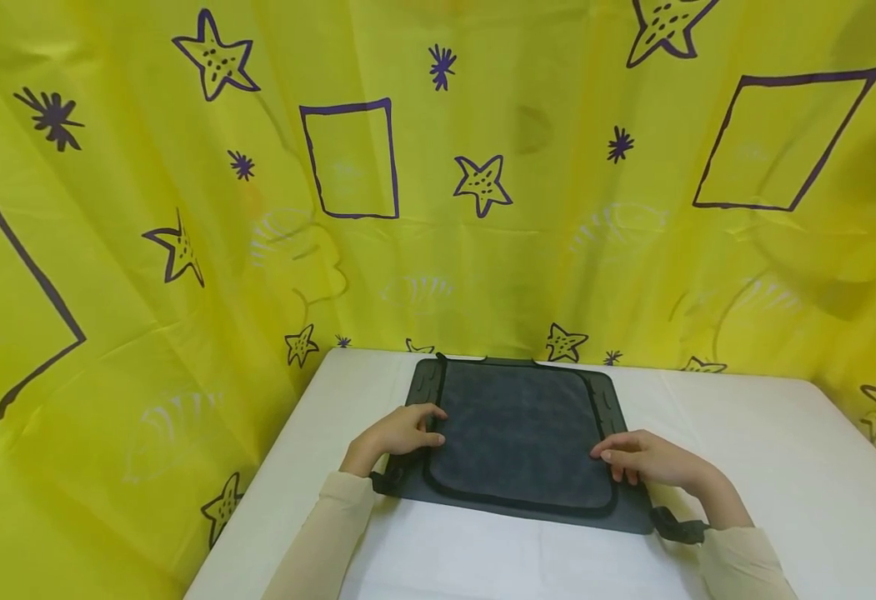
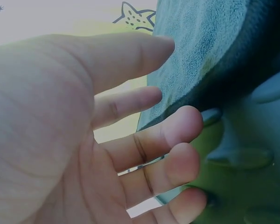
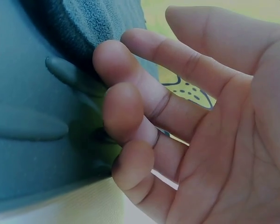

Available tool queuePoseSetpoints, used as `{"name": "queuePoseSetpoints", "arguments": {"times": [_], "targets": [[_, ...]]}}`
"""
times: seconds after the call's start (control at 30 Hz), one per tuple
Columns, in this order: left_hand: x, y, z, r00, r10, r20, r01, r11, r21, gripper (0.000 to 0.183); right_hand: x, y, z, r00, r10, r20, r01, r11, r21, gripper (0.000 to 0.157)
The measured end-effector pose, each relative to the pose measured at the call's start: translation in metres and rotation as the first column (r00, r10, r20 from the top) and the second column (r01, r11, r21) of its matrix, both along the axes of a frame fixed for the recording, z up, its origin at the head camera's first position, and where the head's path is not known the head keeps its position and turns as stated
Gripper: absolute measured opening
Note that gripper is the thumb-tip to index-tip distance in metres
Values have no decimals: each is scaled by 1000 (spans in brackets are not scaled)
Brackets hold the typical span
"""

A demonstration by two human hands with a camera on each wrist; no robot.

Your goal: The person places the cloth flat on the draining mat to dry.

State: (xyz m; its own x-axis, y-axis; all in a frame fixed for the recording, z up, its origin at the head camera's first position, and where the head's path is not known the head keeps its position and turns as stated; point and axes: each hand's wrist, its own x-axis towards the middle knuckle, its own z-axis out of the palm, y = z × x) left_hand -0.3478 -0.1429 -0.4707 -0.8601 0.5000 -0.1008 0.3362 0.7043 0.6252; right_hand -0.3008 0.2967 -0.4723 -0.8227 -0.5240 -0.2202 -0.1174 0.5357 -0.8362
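Observation:
A dark grey-green board (image 1: pixel 468 502) lies on the white table. On it is a dark blue-grey fabric pad (image 1: pixel 516 433) with rounded corners and a thick black border; its surface looks like terry cloth up close. My left hand (image 1: pixel 402 427) is at the pad's left edge, thumb and index finger apart. In the left wrist view its loosely bent fingers (image 2: pixel 179 126) hold nothing. At the right edge is my right hand (image 1: pixel 651 458), fingertips close to the border. The right wrist view shows its fingers (image 3: pixel 123 112) bent beside the pad, thumb apart, nothing gripped.
Raised oval ridges (image 3: pixel 28 128) line the board's side strips. The white tabletop (image 1: pixel 738 433) extends to both sides and in front. Behind and to the left hangs a yellow curtain (image 1: pixel 528 267) printed with stars and rectangles. Each wrist wears a black strap (image 1: pixel 679 527).

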Motion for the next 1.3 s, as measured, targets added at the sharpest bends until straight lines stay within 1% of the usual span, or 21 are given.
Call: {"name": "queuePoseSetpoints", "arguments": {"times": [0.23,0.53,0.77,0.87,1.13,1.3], "targets": [[0,0,2,1000,30,-5,-30,1000,-4,51,0,2,-1,1000,0,-8,0,1000,1,36],[0,1,3,997,71,14,-71,997,13,59,0,6,-2,1000,-19,-2,19,999,28,38],[-1,1,7,998,67,-7,-67,997,28,60,1,10,-1,1000,1,-18,-1,1000,5,38],[-1,1,8,998,67,-4,-67,997,36,62,1,10,-1,1000,2,-15,-2,1000,-2,38],[-3,-1,7,993,117,-16,-116,992,52,69,0,12,-2,1000,-6,-15,5,1000,-6,39],[-5,-3,6,991,132,-6,-131,990,57,74,0,14,-1,1000,-2,3,2,1000,-22,40]]}}
